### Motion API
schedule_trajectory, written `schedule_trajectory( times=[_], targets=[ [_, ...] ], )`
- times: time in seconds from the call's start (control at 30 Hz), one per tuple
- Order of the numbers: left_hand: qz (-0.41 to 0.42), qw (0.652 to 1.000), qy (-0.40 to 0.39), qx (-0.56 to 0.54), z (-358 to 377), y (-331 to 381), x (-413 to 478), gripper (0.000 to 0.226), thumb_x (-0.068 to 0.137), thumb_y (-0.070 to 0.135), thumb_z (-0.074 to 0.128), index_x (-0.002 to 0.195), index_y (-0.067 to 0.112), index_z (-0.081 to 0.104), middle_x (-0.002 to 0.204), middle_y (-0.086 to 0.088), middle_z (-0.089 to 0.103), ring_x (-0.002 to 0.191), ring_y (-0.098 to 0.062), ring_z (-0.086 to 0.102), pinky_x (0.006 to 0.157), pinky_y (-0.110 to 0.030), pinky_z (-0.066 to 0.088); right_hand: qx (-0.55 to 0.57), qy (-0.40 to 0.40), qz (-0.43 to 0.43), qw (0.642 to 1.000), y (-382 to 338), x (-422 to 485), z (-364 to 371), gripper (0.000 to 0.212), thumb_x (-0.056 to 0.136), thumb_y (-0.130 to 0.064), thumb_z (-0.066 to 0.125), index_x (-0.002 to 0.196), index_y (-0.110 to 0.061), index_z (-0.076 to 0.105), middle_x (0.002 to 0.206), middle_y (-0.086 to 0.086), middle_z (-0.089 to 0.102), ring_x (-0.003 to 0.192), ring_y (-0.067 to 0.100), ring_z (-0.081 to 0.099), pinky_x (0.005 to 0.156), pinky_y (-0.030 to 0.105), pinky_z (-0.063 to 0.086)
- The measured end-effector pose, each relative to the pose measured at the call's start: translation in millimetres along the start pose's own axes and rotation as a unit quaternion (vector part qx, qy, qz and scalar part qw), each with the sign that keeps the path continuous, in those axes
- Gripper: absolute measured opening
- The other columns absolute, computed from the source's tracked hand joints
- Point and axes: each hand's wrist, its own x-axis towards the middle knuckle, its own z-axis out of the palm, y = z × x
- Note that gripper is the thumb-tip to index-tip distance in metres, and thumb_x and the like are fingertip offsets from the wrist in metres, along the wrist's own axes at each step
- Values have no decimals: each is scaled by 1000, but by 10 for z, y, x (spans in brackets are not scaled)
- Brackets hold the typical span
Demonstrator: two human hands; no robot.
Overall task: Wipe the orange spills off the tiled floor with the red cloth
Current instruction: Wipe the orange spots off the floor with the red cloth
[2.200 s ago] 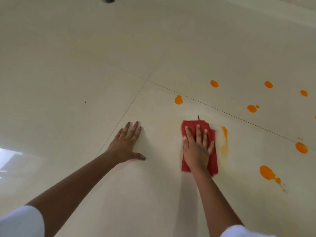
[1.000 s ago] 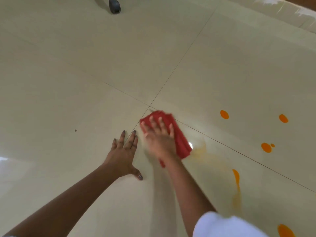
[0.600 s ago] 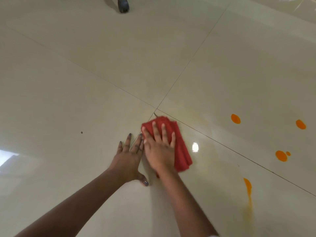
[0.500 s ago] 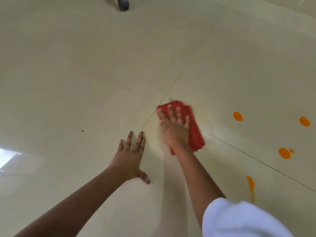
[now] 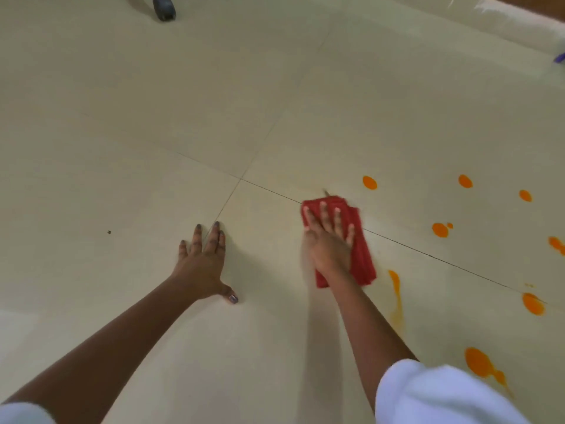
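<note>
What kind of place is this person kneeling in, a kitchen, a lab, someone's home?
Probably an indoor room, though which kind is unclear. All that shows is a glossy cream tiled floor with thin grout lines, a pale raised ledge at the far edge, and a dark grey furniture foot.

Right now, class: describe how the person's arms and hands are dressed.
Both forearms are bare. A short white sleeve covers the right upper arm; a white sleeve edge shows on the left. The left hand wears dark nail polish; the right hand has pale nails. No gloves or jewellery visible.
</note>
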Motion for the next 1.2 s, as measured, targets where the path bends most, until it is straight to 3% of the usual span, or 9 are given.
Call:
schedule_trajectory(
  times=[0.13, 0.27, 0.33, 0.47, 0.6, 0.8, 0.97, 1.07, 1.2],
  targets=[
    [31, 999, 26, 37, 25, 157, -104, 131, 63, 71, 63, 143, 6, -19, 150, -10, -32, 137, -28, -29, 108, -57, -14, 30, 3, 93, 995, 220, -823, 110, 49, 96, -41, 13, 144, -46, 2, 156, -10, -9, 143, 19, -12, 111, 49, -9],
    [138, 990, 14, 24, 243, 625, -260, 132, 63, 73, 59, 141, 6, -23, 149, -10, -34, 136, -28, -31, 109, -50, -15, 29, 34, 32, 998, -105, -1439, 307, 60, 83, -49, 5, 143, -45, 11, 153, -11, -1, 144, 23, 4, 108, 45, -11],
    [150, 989, 11, 11, 323, 799, -284, 130, 65, 70, 61, 142, 5, -22, 150, -11, -32, 137, -30, -29, 112, -48, -11, 41, 4, 3, 999, -105, -1472, 280, 63, 80, -53, -1, 142, -45, 3, 151, -14, -11, 144, 18, -6, 109, 41, -16],
    [125, 991, 26, 30, 353, 869, -278, 131, 64, 68, 65, 143, 4, -18, 151, -11, -30, 138, -31, -27, 113, -48, -5, -32, 47, 24, 998, 247, -1508, 263, 49, 91, -50, 23, 139, -42, 34, 151, -3, 31, 139, 27, 27, 106, 54, 12],
    [132, 991, 16, 34, 317, 1029, -325, 133, 62, 69, 65, 142, 4, -19, 149, -12, -33, 137, -33, -28, 113, -48, -6, 16, 88, 158, 983, 525, -1874, 379, 49, 91, -47, 30, 138, -38, 36, 147, 3, 40, 135, 34, 34, 108, 57, 21],
    [198, 978, 8, 68, 429, 1571, -201, 134, 62, 69, 66, 141, 6, -23, 148, -13, -35, 135, -31, -32, 112, -47, -11, -5, 76, 10, 997, 700, -1780, 409, 48, 93, -48, 29, 140, -39, 33, 150, 1, 33, 138, 32, 28, 110, 58, 20],
    [204, 976, 33, 72, 469, 1528, -104, 137, 58, 75, 62, 141, 8, -23, 148, -10, -35, 135, -29, -33, 111, -46, -13, 14, 26, 184, 982, 1509, -1122, 63, 50, 97, -48, 17, 145, -44, 4, 158, -5, -3, 144, 24, -6, 113, 53, -6],
    [208, 975, 37, 74, 448, 1527, -52, 140, 54, 77, 62, 141, 11, -25, 147, -6, -38, 133, -29, -36, 109, -46, -16, 19, 120, 246, 962, 1258, -1526, 240, 50, 95, -43, 19, 145, -37, 17, 156, 4, 16, 143, 32, 10, 113, 56, 2],
    [207, 974, 34, 82, 416, 1525, -12, 139, 55, 78, 62, 134, 15, -34, 142, -1, -42, 132, -27, -37, 109, -46, -17, 32, 95, 57, 993, 603, -1499, 332, 50, 92, -44, 25, 141, -37, 32, 151, 2, 31, 140, 32, 24, 112, 54, 10]
  ],
)
